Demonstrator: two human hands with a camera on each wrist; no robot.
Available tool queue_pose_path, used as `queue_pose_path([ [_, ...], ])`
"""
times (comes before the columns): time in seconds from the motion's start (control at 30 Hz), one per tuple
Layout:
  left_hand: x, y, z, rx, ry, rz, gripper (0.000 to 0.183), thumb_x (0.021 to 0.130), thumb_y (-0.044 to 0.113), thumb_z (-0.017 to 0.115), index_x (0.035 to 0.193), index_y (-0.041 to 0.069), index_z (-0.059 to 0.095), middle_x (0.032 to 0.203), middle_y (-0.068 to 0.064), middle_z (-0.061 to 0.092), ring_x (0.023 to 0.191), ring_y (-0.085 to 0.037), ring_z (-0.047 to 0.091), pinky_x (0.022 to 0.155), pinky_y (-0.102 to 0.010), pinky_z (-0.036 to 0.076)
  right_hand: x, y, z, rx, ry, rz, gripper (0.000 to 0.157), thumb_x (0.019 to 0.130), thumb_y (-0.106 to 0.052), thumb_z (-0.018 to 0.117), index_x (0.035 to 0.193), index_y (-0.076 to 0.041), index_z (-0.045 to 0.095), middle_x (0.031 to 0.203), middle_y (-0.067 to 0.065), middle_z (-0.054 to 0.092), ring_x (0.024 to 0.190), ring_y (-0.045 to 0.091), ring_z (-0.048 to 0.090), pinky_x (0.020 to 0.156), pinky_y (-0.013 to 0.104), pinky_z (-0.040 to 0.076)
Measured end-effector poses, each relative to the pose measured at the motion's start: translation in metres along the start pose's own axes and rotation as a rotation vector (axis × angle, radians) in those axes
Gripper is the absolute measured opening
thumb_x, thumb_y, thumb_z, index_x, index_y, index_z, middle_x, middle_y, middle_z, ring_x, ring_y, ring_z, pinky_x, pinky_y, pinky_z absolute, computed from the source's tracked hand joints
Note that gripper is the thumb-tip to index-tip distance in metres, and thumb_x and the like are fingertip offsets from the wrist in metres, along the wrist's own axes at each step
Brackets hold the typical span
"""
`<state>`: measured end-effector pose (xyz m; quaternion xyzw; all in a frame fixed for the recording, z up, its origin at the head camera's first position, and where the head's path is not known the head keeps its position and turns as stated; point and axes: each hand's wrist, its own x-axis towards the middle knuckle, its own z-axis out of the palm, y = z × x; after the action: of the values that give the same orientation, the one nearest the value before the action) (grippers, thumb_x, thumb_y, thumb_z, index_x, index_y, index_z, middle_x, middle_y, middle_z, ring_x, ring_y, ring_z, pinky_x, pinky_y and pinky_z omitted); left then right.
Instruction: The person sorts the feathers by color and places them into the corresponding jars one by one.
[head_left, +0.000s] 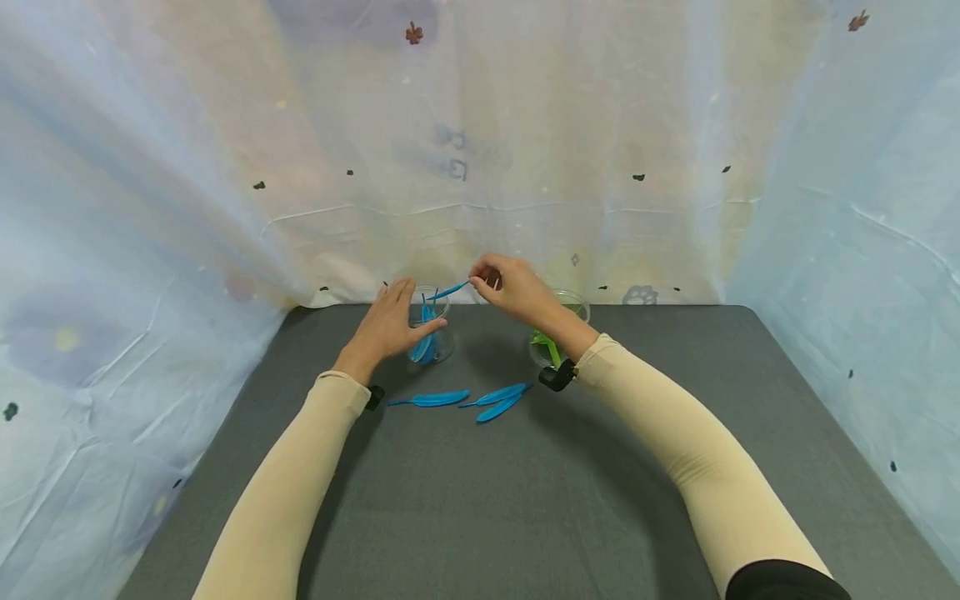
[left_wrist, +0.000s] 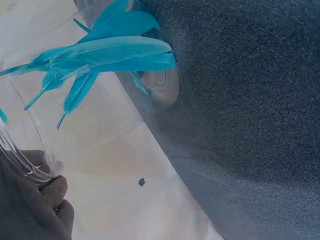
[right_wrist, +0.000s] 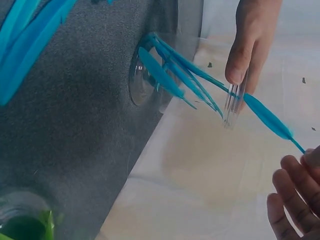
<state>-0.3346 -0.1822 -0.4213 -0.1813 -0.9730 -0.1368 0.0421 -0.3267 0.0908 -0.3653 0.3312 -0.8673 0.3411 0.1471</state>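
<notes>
My left hand (head_left: 386, 327) grips a clear plastic jar (head_left: 447, 343) near its rim, thumb on the near side. Several blue feathers (left_wrist: 110, 55) stand inside, their quills pointing up toward the mouth. By its quill, my right hand (head_left: 521, 292) pinches another blue feather (right_wrist: 267, 117), whose vane tip reaches the jar's rim. On the table in front of the jar lie three blue feathers: one on the left (head_left: 441, 399), and a pair on the right (head_left: 501, 394) close together.
Under my right forearm stands a second clear jar (head_left: 583, 310) with green feather-like pieces (head_left: 546, 343) in it, partly hidden. The dark grey table (head_left: 480, 508) ends at a pale patterned curtain (head_left: 540, 167) behind the jars and at both sides.
</notes>
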Motion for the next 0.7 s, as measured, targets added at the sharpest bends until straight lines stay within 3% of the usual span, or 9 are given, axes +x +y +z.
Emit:
queue_pose_path([
  [0.5,-0.001,0.002,-0.001,-0.001,-0.004,-0.007,0.109,0.102,0.068,0.06,0.17,-0.004,0.014,0.177,-0.025,0.014,0.165,-0.04,0.011,0.136,-0.056,0.005,0.02,0.001,0.031,-0.01,-0.059,-0.018,0.011,0.107,-0.014,0.069,0.111,-0.005,0.074,0.102,0.008,0.075,0.088,0.021,0.07,0.078,0.033,0.061],
  [0.7,-0.003,0.003,-0.002,-0.008,-0.006,-0.009,0.108,0.103,0.068,0.06,0.171,-0.003,0.014,0.177,-0.025,0.014,0.165,-0.04,0.011,0.136,-0.056,0.004,0.026,-0.003,0.043,-0.027,-0.101,0.024,0.015,0.107,-0.018,0.07,0.114,-0.006,0.076,0.104,0.008,0.076,0.091,0.021,0.071,0.082,0.033,0.061],
])
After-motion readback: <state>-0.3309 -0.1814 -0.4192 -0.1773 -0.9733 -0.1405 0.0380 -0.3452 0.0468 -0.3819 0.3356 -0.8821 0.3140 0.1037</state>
